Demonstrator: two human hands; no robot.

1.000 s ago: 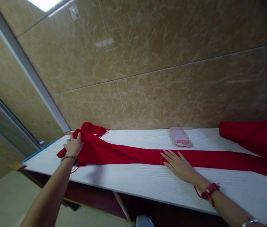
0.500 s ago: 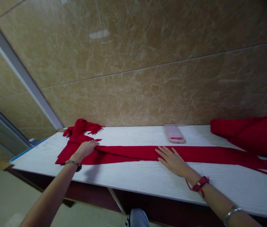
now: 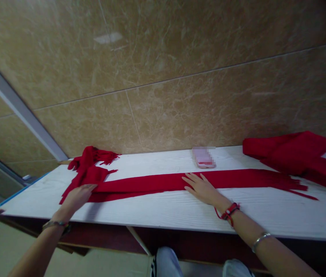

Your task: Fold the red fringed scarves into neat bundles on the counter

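Note:
A long red scarf (image 3: 145,181) with a fringed right end lies in a narrow strip along the white tabletop. My left hand (image 3: 77,198) is at the strip's left end, its fingers closed on the scarf's edge; the fingertips are partly hidden. A lower layer of cloth shows below the upper one near that hand. My right hand (image 3: 201,188) lies flat on the middle of the strip, fingers spread, pressing the cloth. Just behind my left hand is a bunched red scarf (image 3: 87,157) with fringe.
A phone (image 3: 203,157), partly blurred out, lies near the wall behind the strip. Another red scarf (image 3: 286,150) is heaped at the right. The white table (image 3: 151,209) meets a tiled wall (image 3: 180,107) at the back. My knees show below its front edge.
My left hand has moved left and toward the table's front edge with the scarf's edge, drawing the upper layer along. My right hand stays flat on the strip. The view has shifted.

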